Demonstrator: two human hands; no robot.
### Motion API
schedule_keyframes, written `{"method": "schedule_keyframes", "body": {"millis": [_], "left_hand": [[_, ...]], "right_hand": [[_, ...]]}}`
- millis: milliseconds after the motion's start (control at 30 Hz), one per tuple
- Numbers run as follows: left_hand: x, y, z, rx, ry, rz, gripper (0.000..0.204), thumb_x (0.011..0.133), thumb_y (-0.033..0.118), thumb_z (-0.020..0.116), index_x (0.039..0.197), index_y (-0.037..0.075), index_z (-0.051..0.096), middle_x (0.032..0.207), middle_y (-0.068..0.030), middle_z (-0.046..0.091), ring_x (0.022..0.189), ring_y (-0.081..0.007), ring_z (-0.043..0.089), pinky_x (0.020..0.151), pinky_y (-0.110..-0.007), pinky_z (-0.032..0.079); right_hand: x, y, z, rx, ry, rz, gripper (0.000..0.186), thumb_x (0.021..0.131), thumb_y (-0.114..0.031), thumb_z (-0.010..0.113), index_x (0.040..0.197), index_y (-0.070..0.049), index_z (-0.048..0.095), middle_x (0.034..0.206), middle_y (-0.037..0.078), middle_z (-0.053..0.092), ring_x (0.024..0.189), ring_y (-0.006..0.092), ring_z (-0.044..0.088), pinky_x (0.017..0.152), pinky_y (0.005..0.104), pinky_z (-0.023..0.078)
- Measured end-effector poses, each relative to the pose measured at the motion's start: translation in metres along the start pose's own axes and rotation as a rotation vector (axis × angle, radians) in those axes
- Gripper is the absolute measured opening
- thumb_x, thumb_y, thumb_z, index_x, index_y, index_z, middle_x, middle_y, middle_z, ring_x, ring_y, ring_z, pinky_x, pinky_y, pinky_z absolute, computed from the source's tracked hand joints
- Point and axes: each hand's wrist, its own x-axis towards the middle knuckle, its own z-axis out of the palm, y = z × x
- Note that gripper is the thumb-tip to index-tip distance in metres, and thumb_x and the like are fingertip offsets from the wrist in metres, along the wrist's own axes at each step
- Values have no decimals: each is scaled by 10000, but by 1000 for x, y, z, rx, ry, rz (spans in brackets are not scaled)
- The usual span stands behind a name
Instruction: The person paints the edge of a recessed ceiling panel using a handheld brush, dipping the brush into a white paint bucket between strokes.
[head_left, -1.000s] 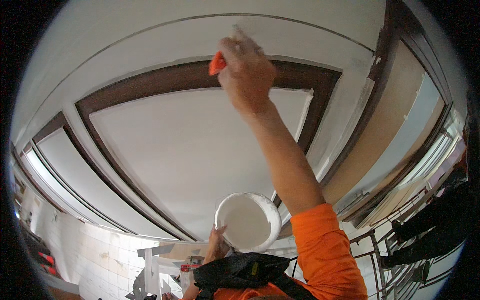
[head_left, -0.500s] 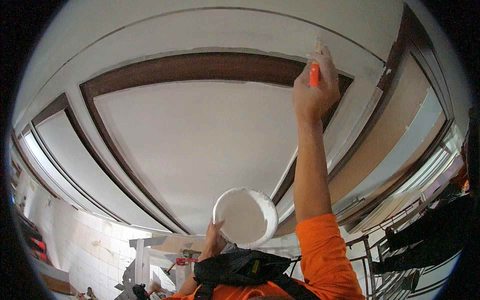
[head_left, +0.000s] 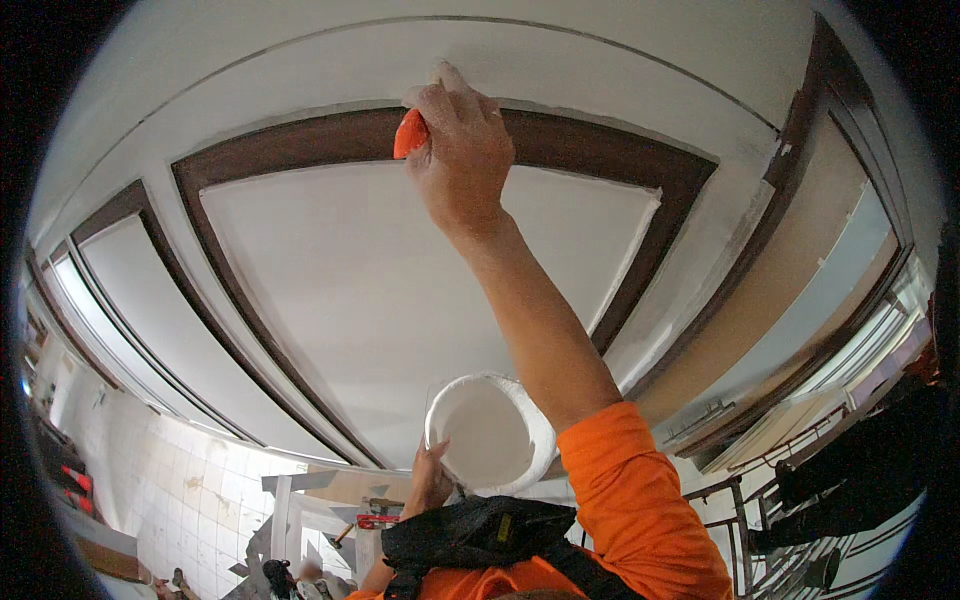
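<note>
My right hand (head_left: 458, 150) is raised against the upper wall, closed around a paintbrush with an orange handle (head_left: 408, 134). Its bristle end is hidden behind my fingers. The fingertips reach the pale strip (head_left: 390, 80) just above a dark brown wooden frame (head_left: 290, 142). Low in front of my chest, my left hand (head_left: 430, 475) grips the side of a white bucket (head_left: 545, 440), thumb over the rim. Pale, whitish material (head_left: 485, 435) shows inside the bucket, and its rim is coated with the same.
A large white panel (head_left: 400, 270) fills the dark frame. Metal scaffold rails (head_left: 740, 530) stand at lower right, beside another person's dark-clothed legs (head_left: 850, 500). Far below lie a tiled floor (head_left: 200, 500) and a person (head_left: 290, 578) near boards.
My right hand has swept left along the strip above the frame, carrying the paintbrush. The left hand and bucket have stayed nearly in place.
</note>
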Motion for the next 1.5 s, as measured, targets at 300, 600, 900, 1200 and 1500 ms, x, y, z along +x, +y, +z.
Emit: {"method": "schedule_keyframes", "body": {"millis": [300, 600, 900, 1200, 1500], "left_hand": [[3, -3, -6, -92, 40, -30, 488, 926, 40, 528, 1398, 57, 406, 1205, -164, 581, 1064, -319, 613, 855, -471, 556], [18, -16, -19, -157, -83, -27, 509, 937, 62, 522, 1420, 86, 364, 1246, -173, 541, 1084, -338, 597, 851, -511, 562], [23, -17, -14, -90, -37, -104, 486, 948, 69, 520, 1410, 82, 367, 1261, -175, 537, 1113, -354, 581, 879, -544, 541], [32, -22, -3, 5, -153, -138, 546, 924, -8, 482, 1447, 58, 342, 1300, -186, 534, 1128, -352, 583, 919, -494, 534], [33, -12, 8, 208, -48, -123, 637, 813, -67, 517, 1428, 48, 403, 1223, -188, 580, 1038, -327, 638, 892, -465, 560]], "right_hand": [[11, 54, -28, 536, 71, 268, 101, 913, -102, 684, 984, -42, 646, 945, 102, 719, 884, 194, 699, 732, 317, 578], [10, 169, -163, 596, 236, 674, 146, 912, -59, 677, 1001, 40, 618, 996, 146, 682, 886, 215, 693, 757, 333, 636], [-53, 194, -280, 261, 444, 823, 261, 909, -86, 697, 1123, 25, 597, 1155, 133, 629, 1034, 244, 629, 860, 362, 541], [-322, 46, -357, 525, 148, 1689, 346, 864, -119, 749, 1134, -76, 537, 1007, 46, 583, 864, 186, 610, 698, 301, 511], [-396, -5, -378, 592, 243, 1995, 254, 885, -82, 652, 1114, -66, 545, 1058, 85, 628, 950, 216, 643, 725, 309, 527]]}}
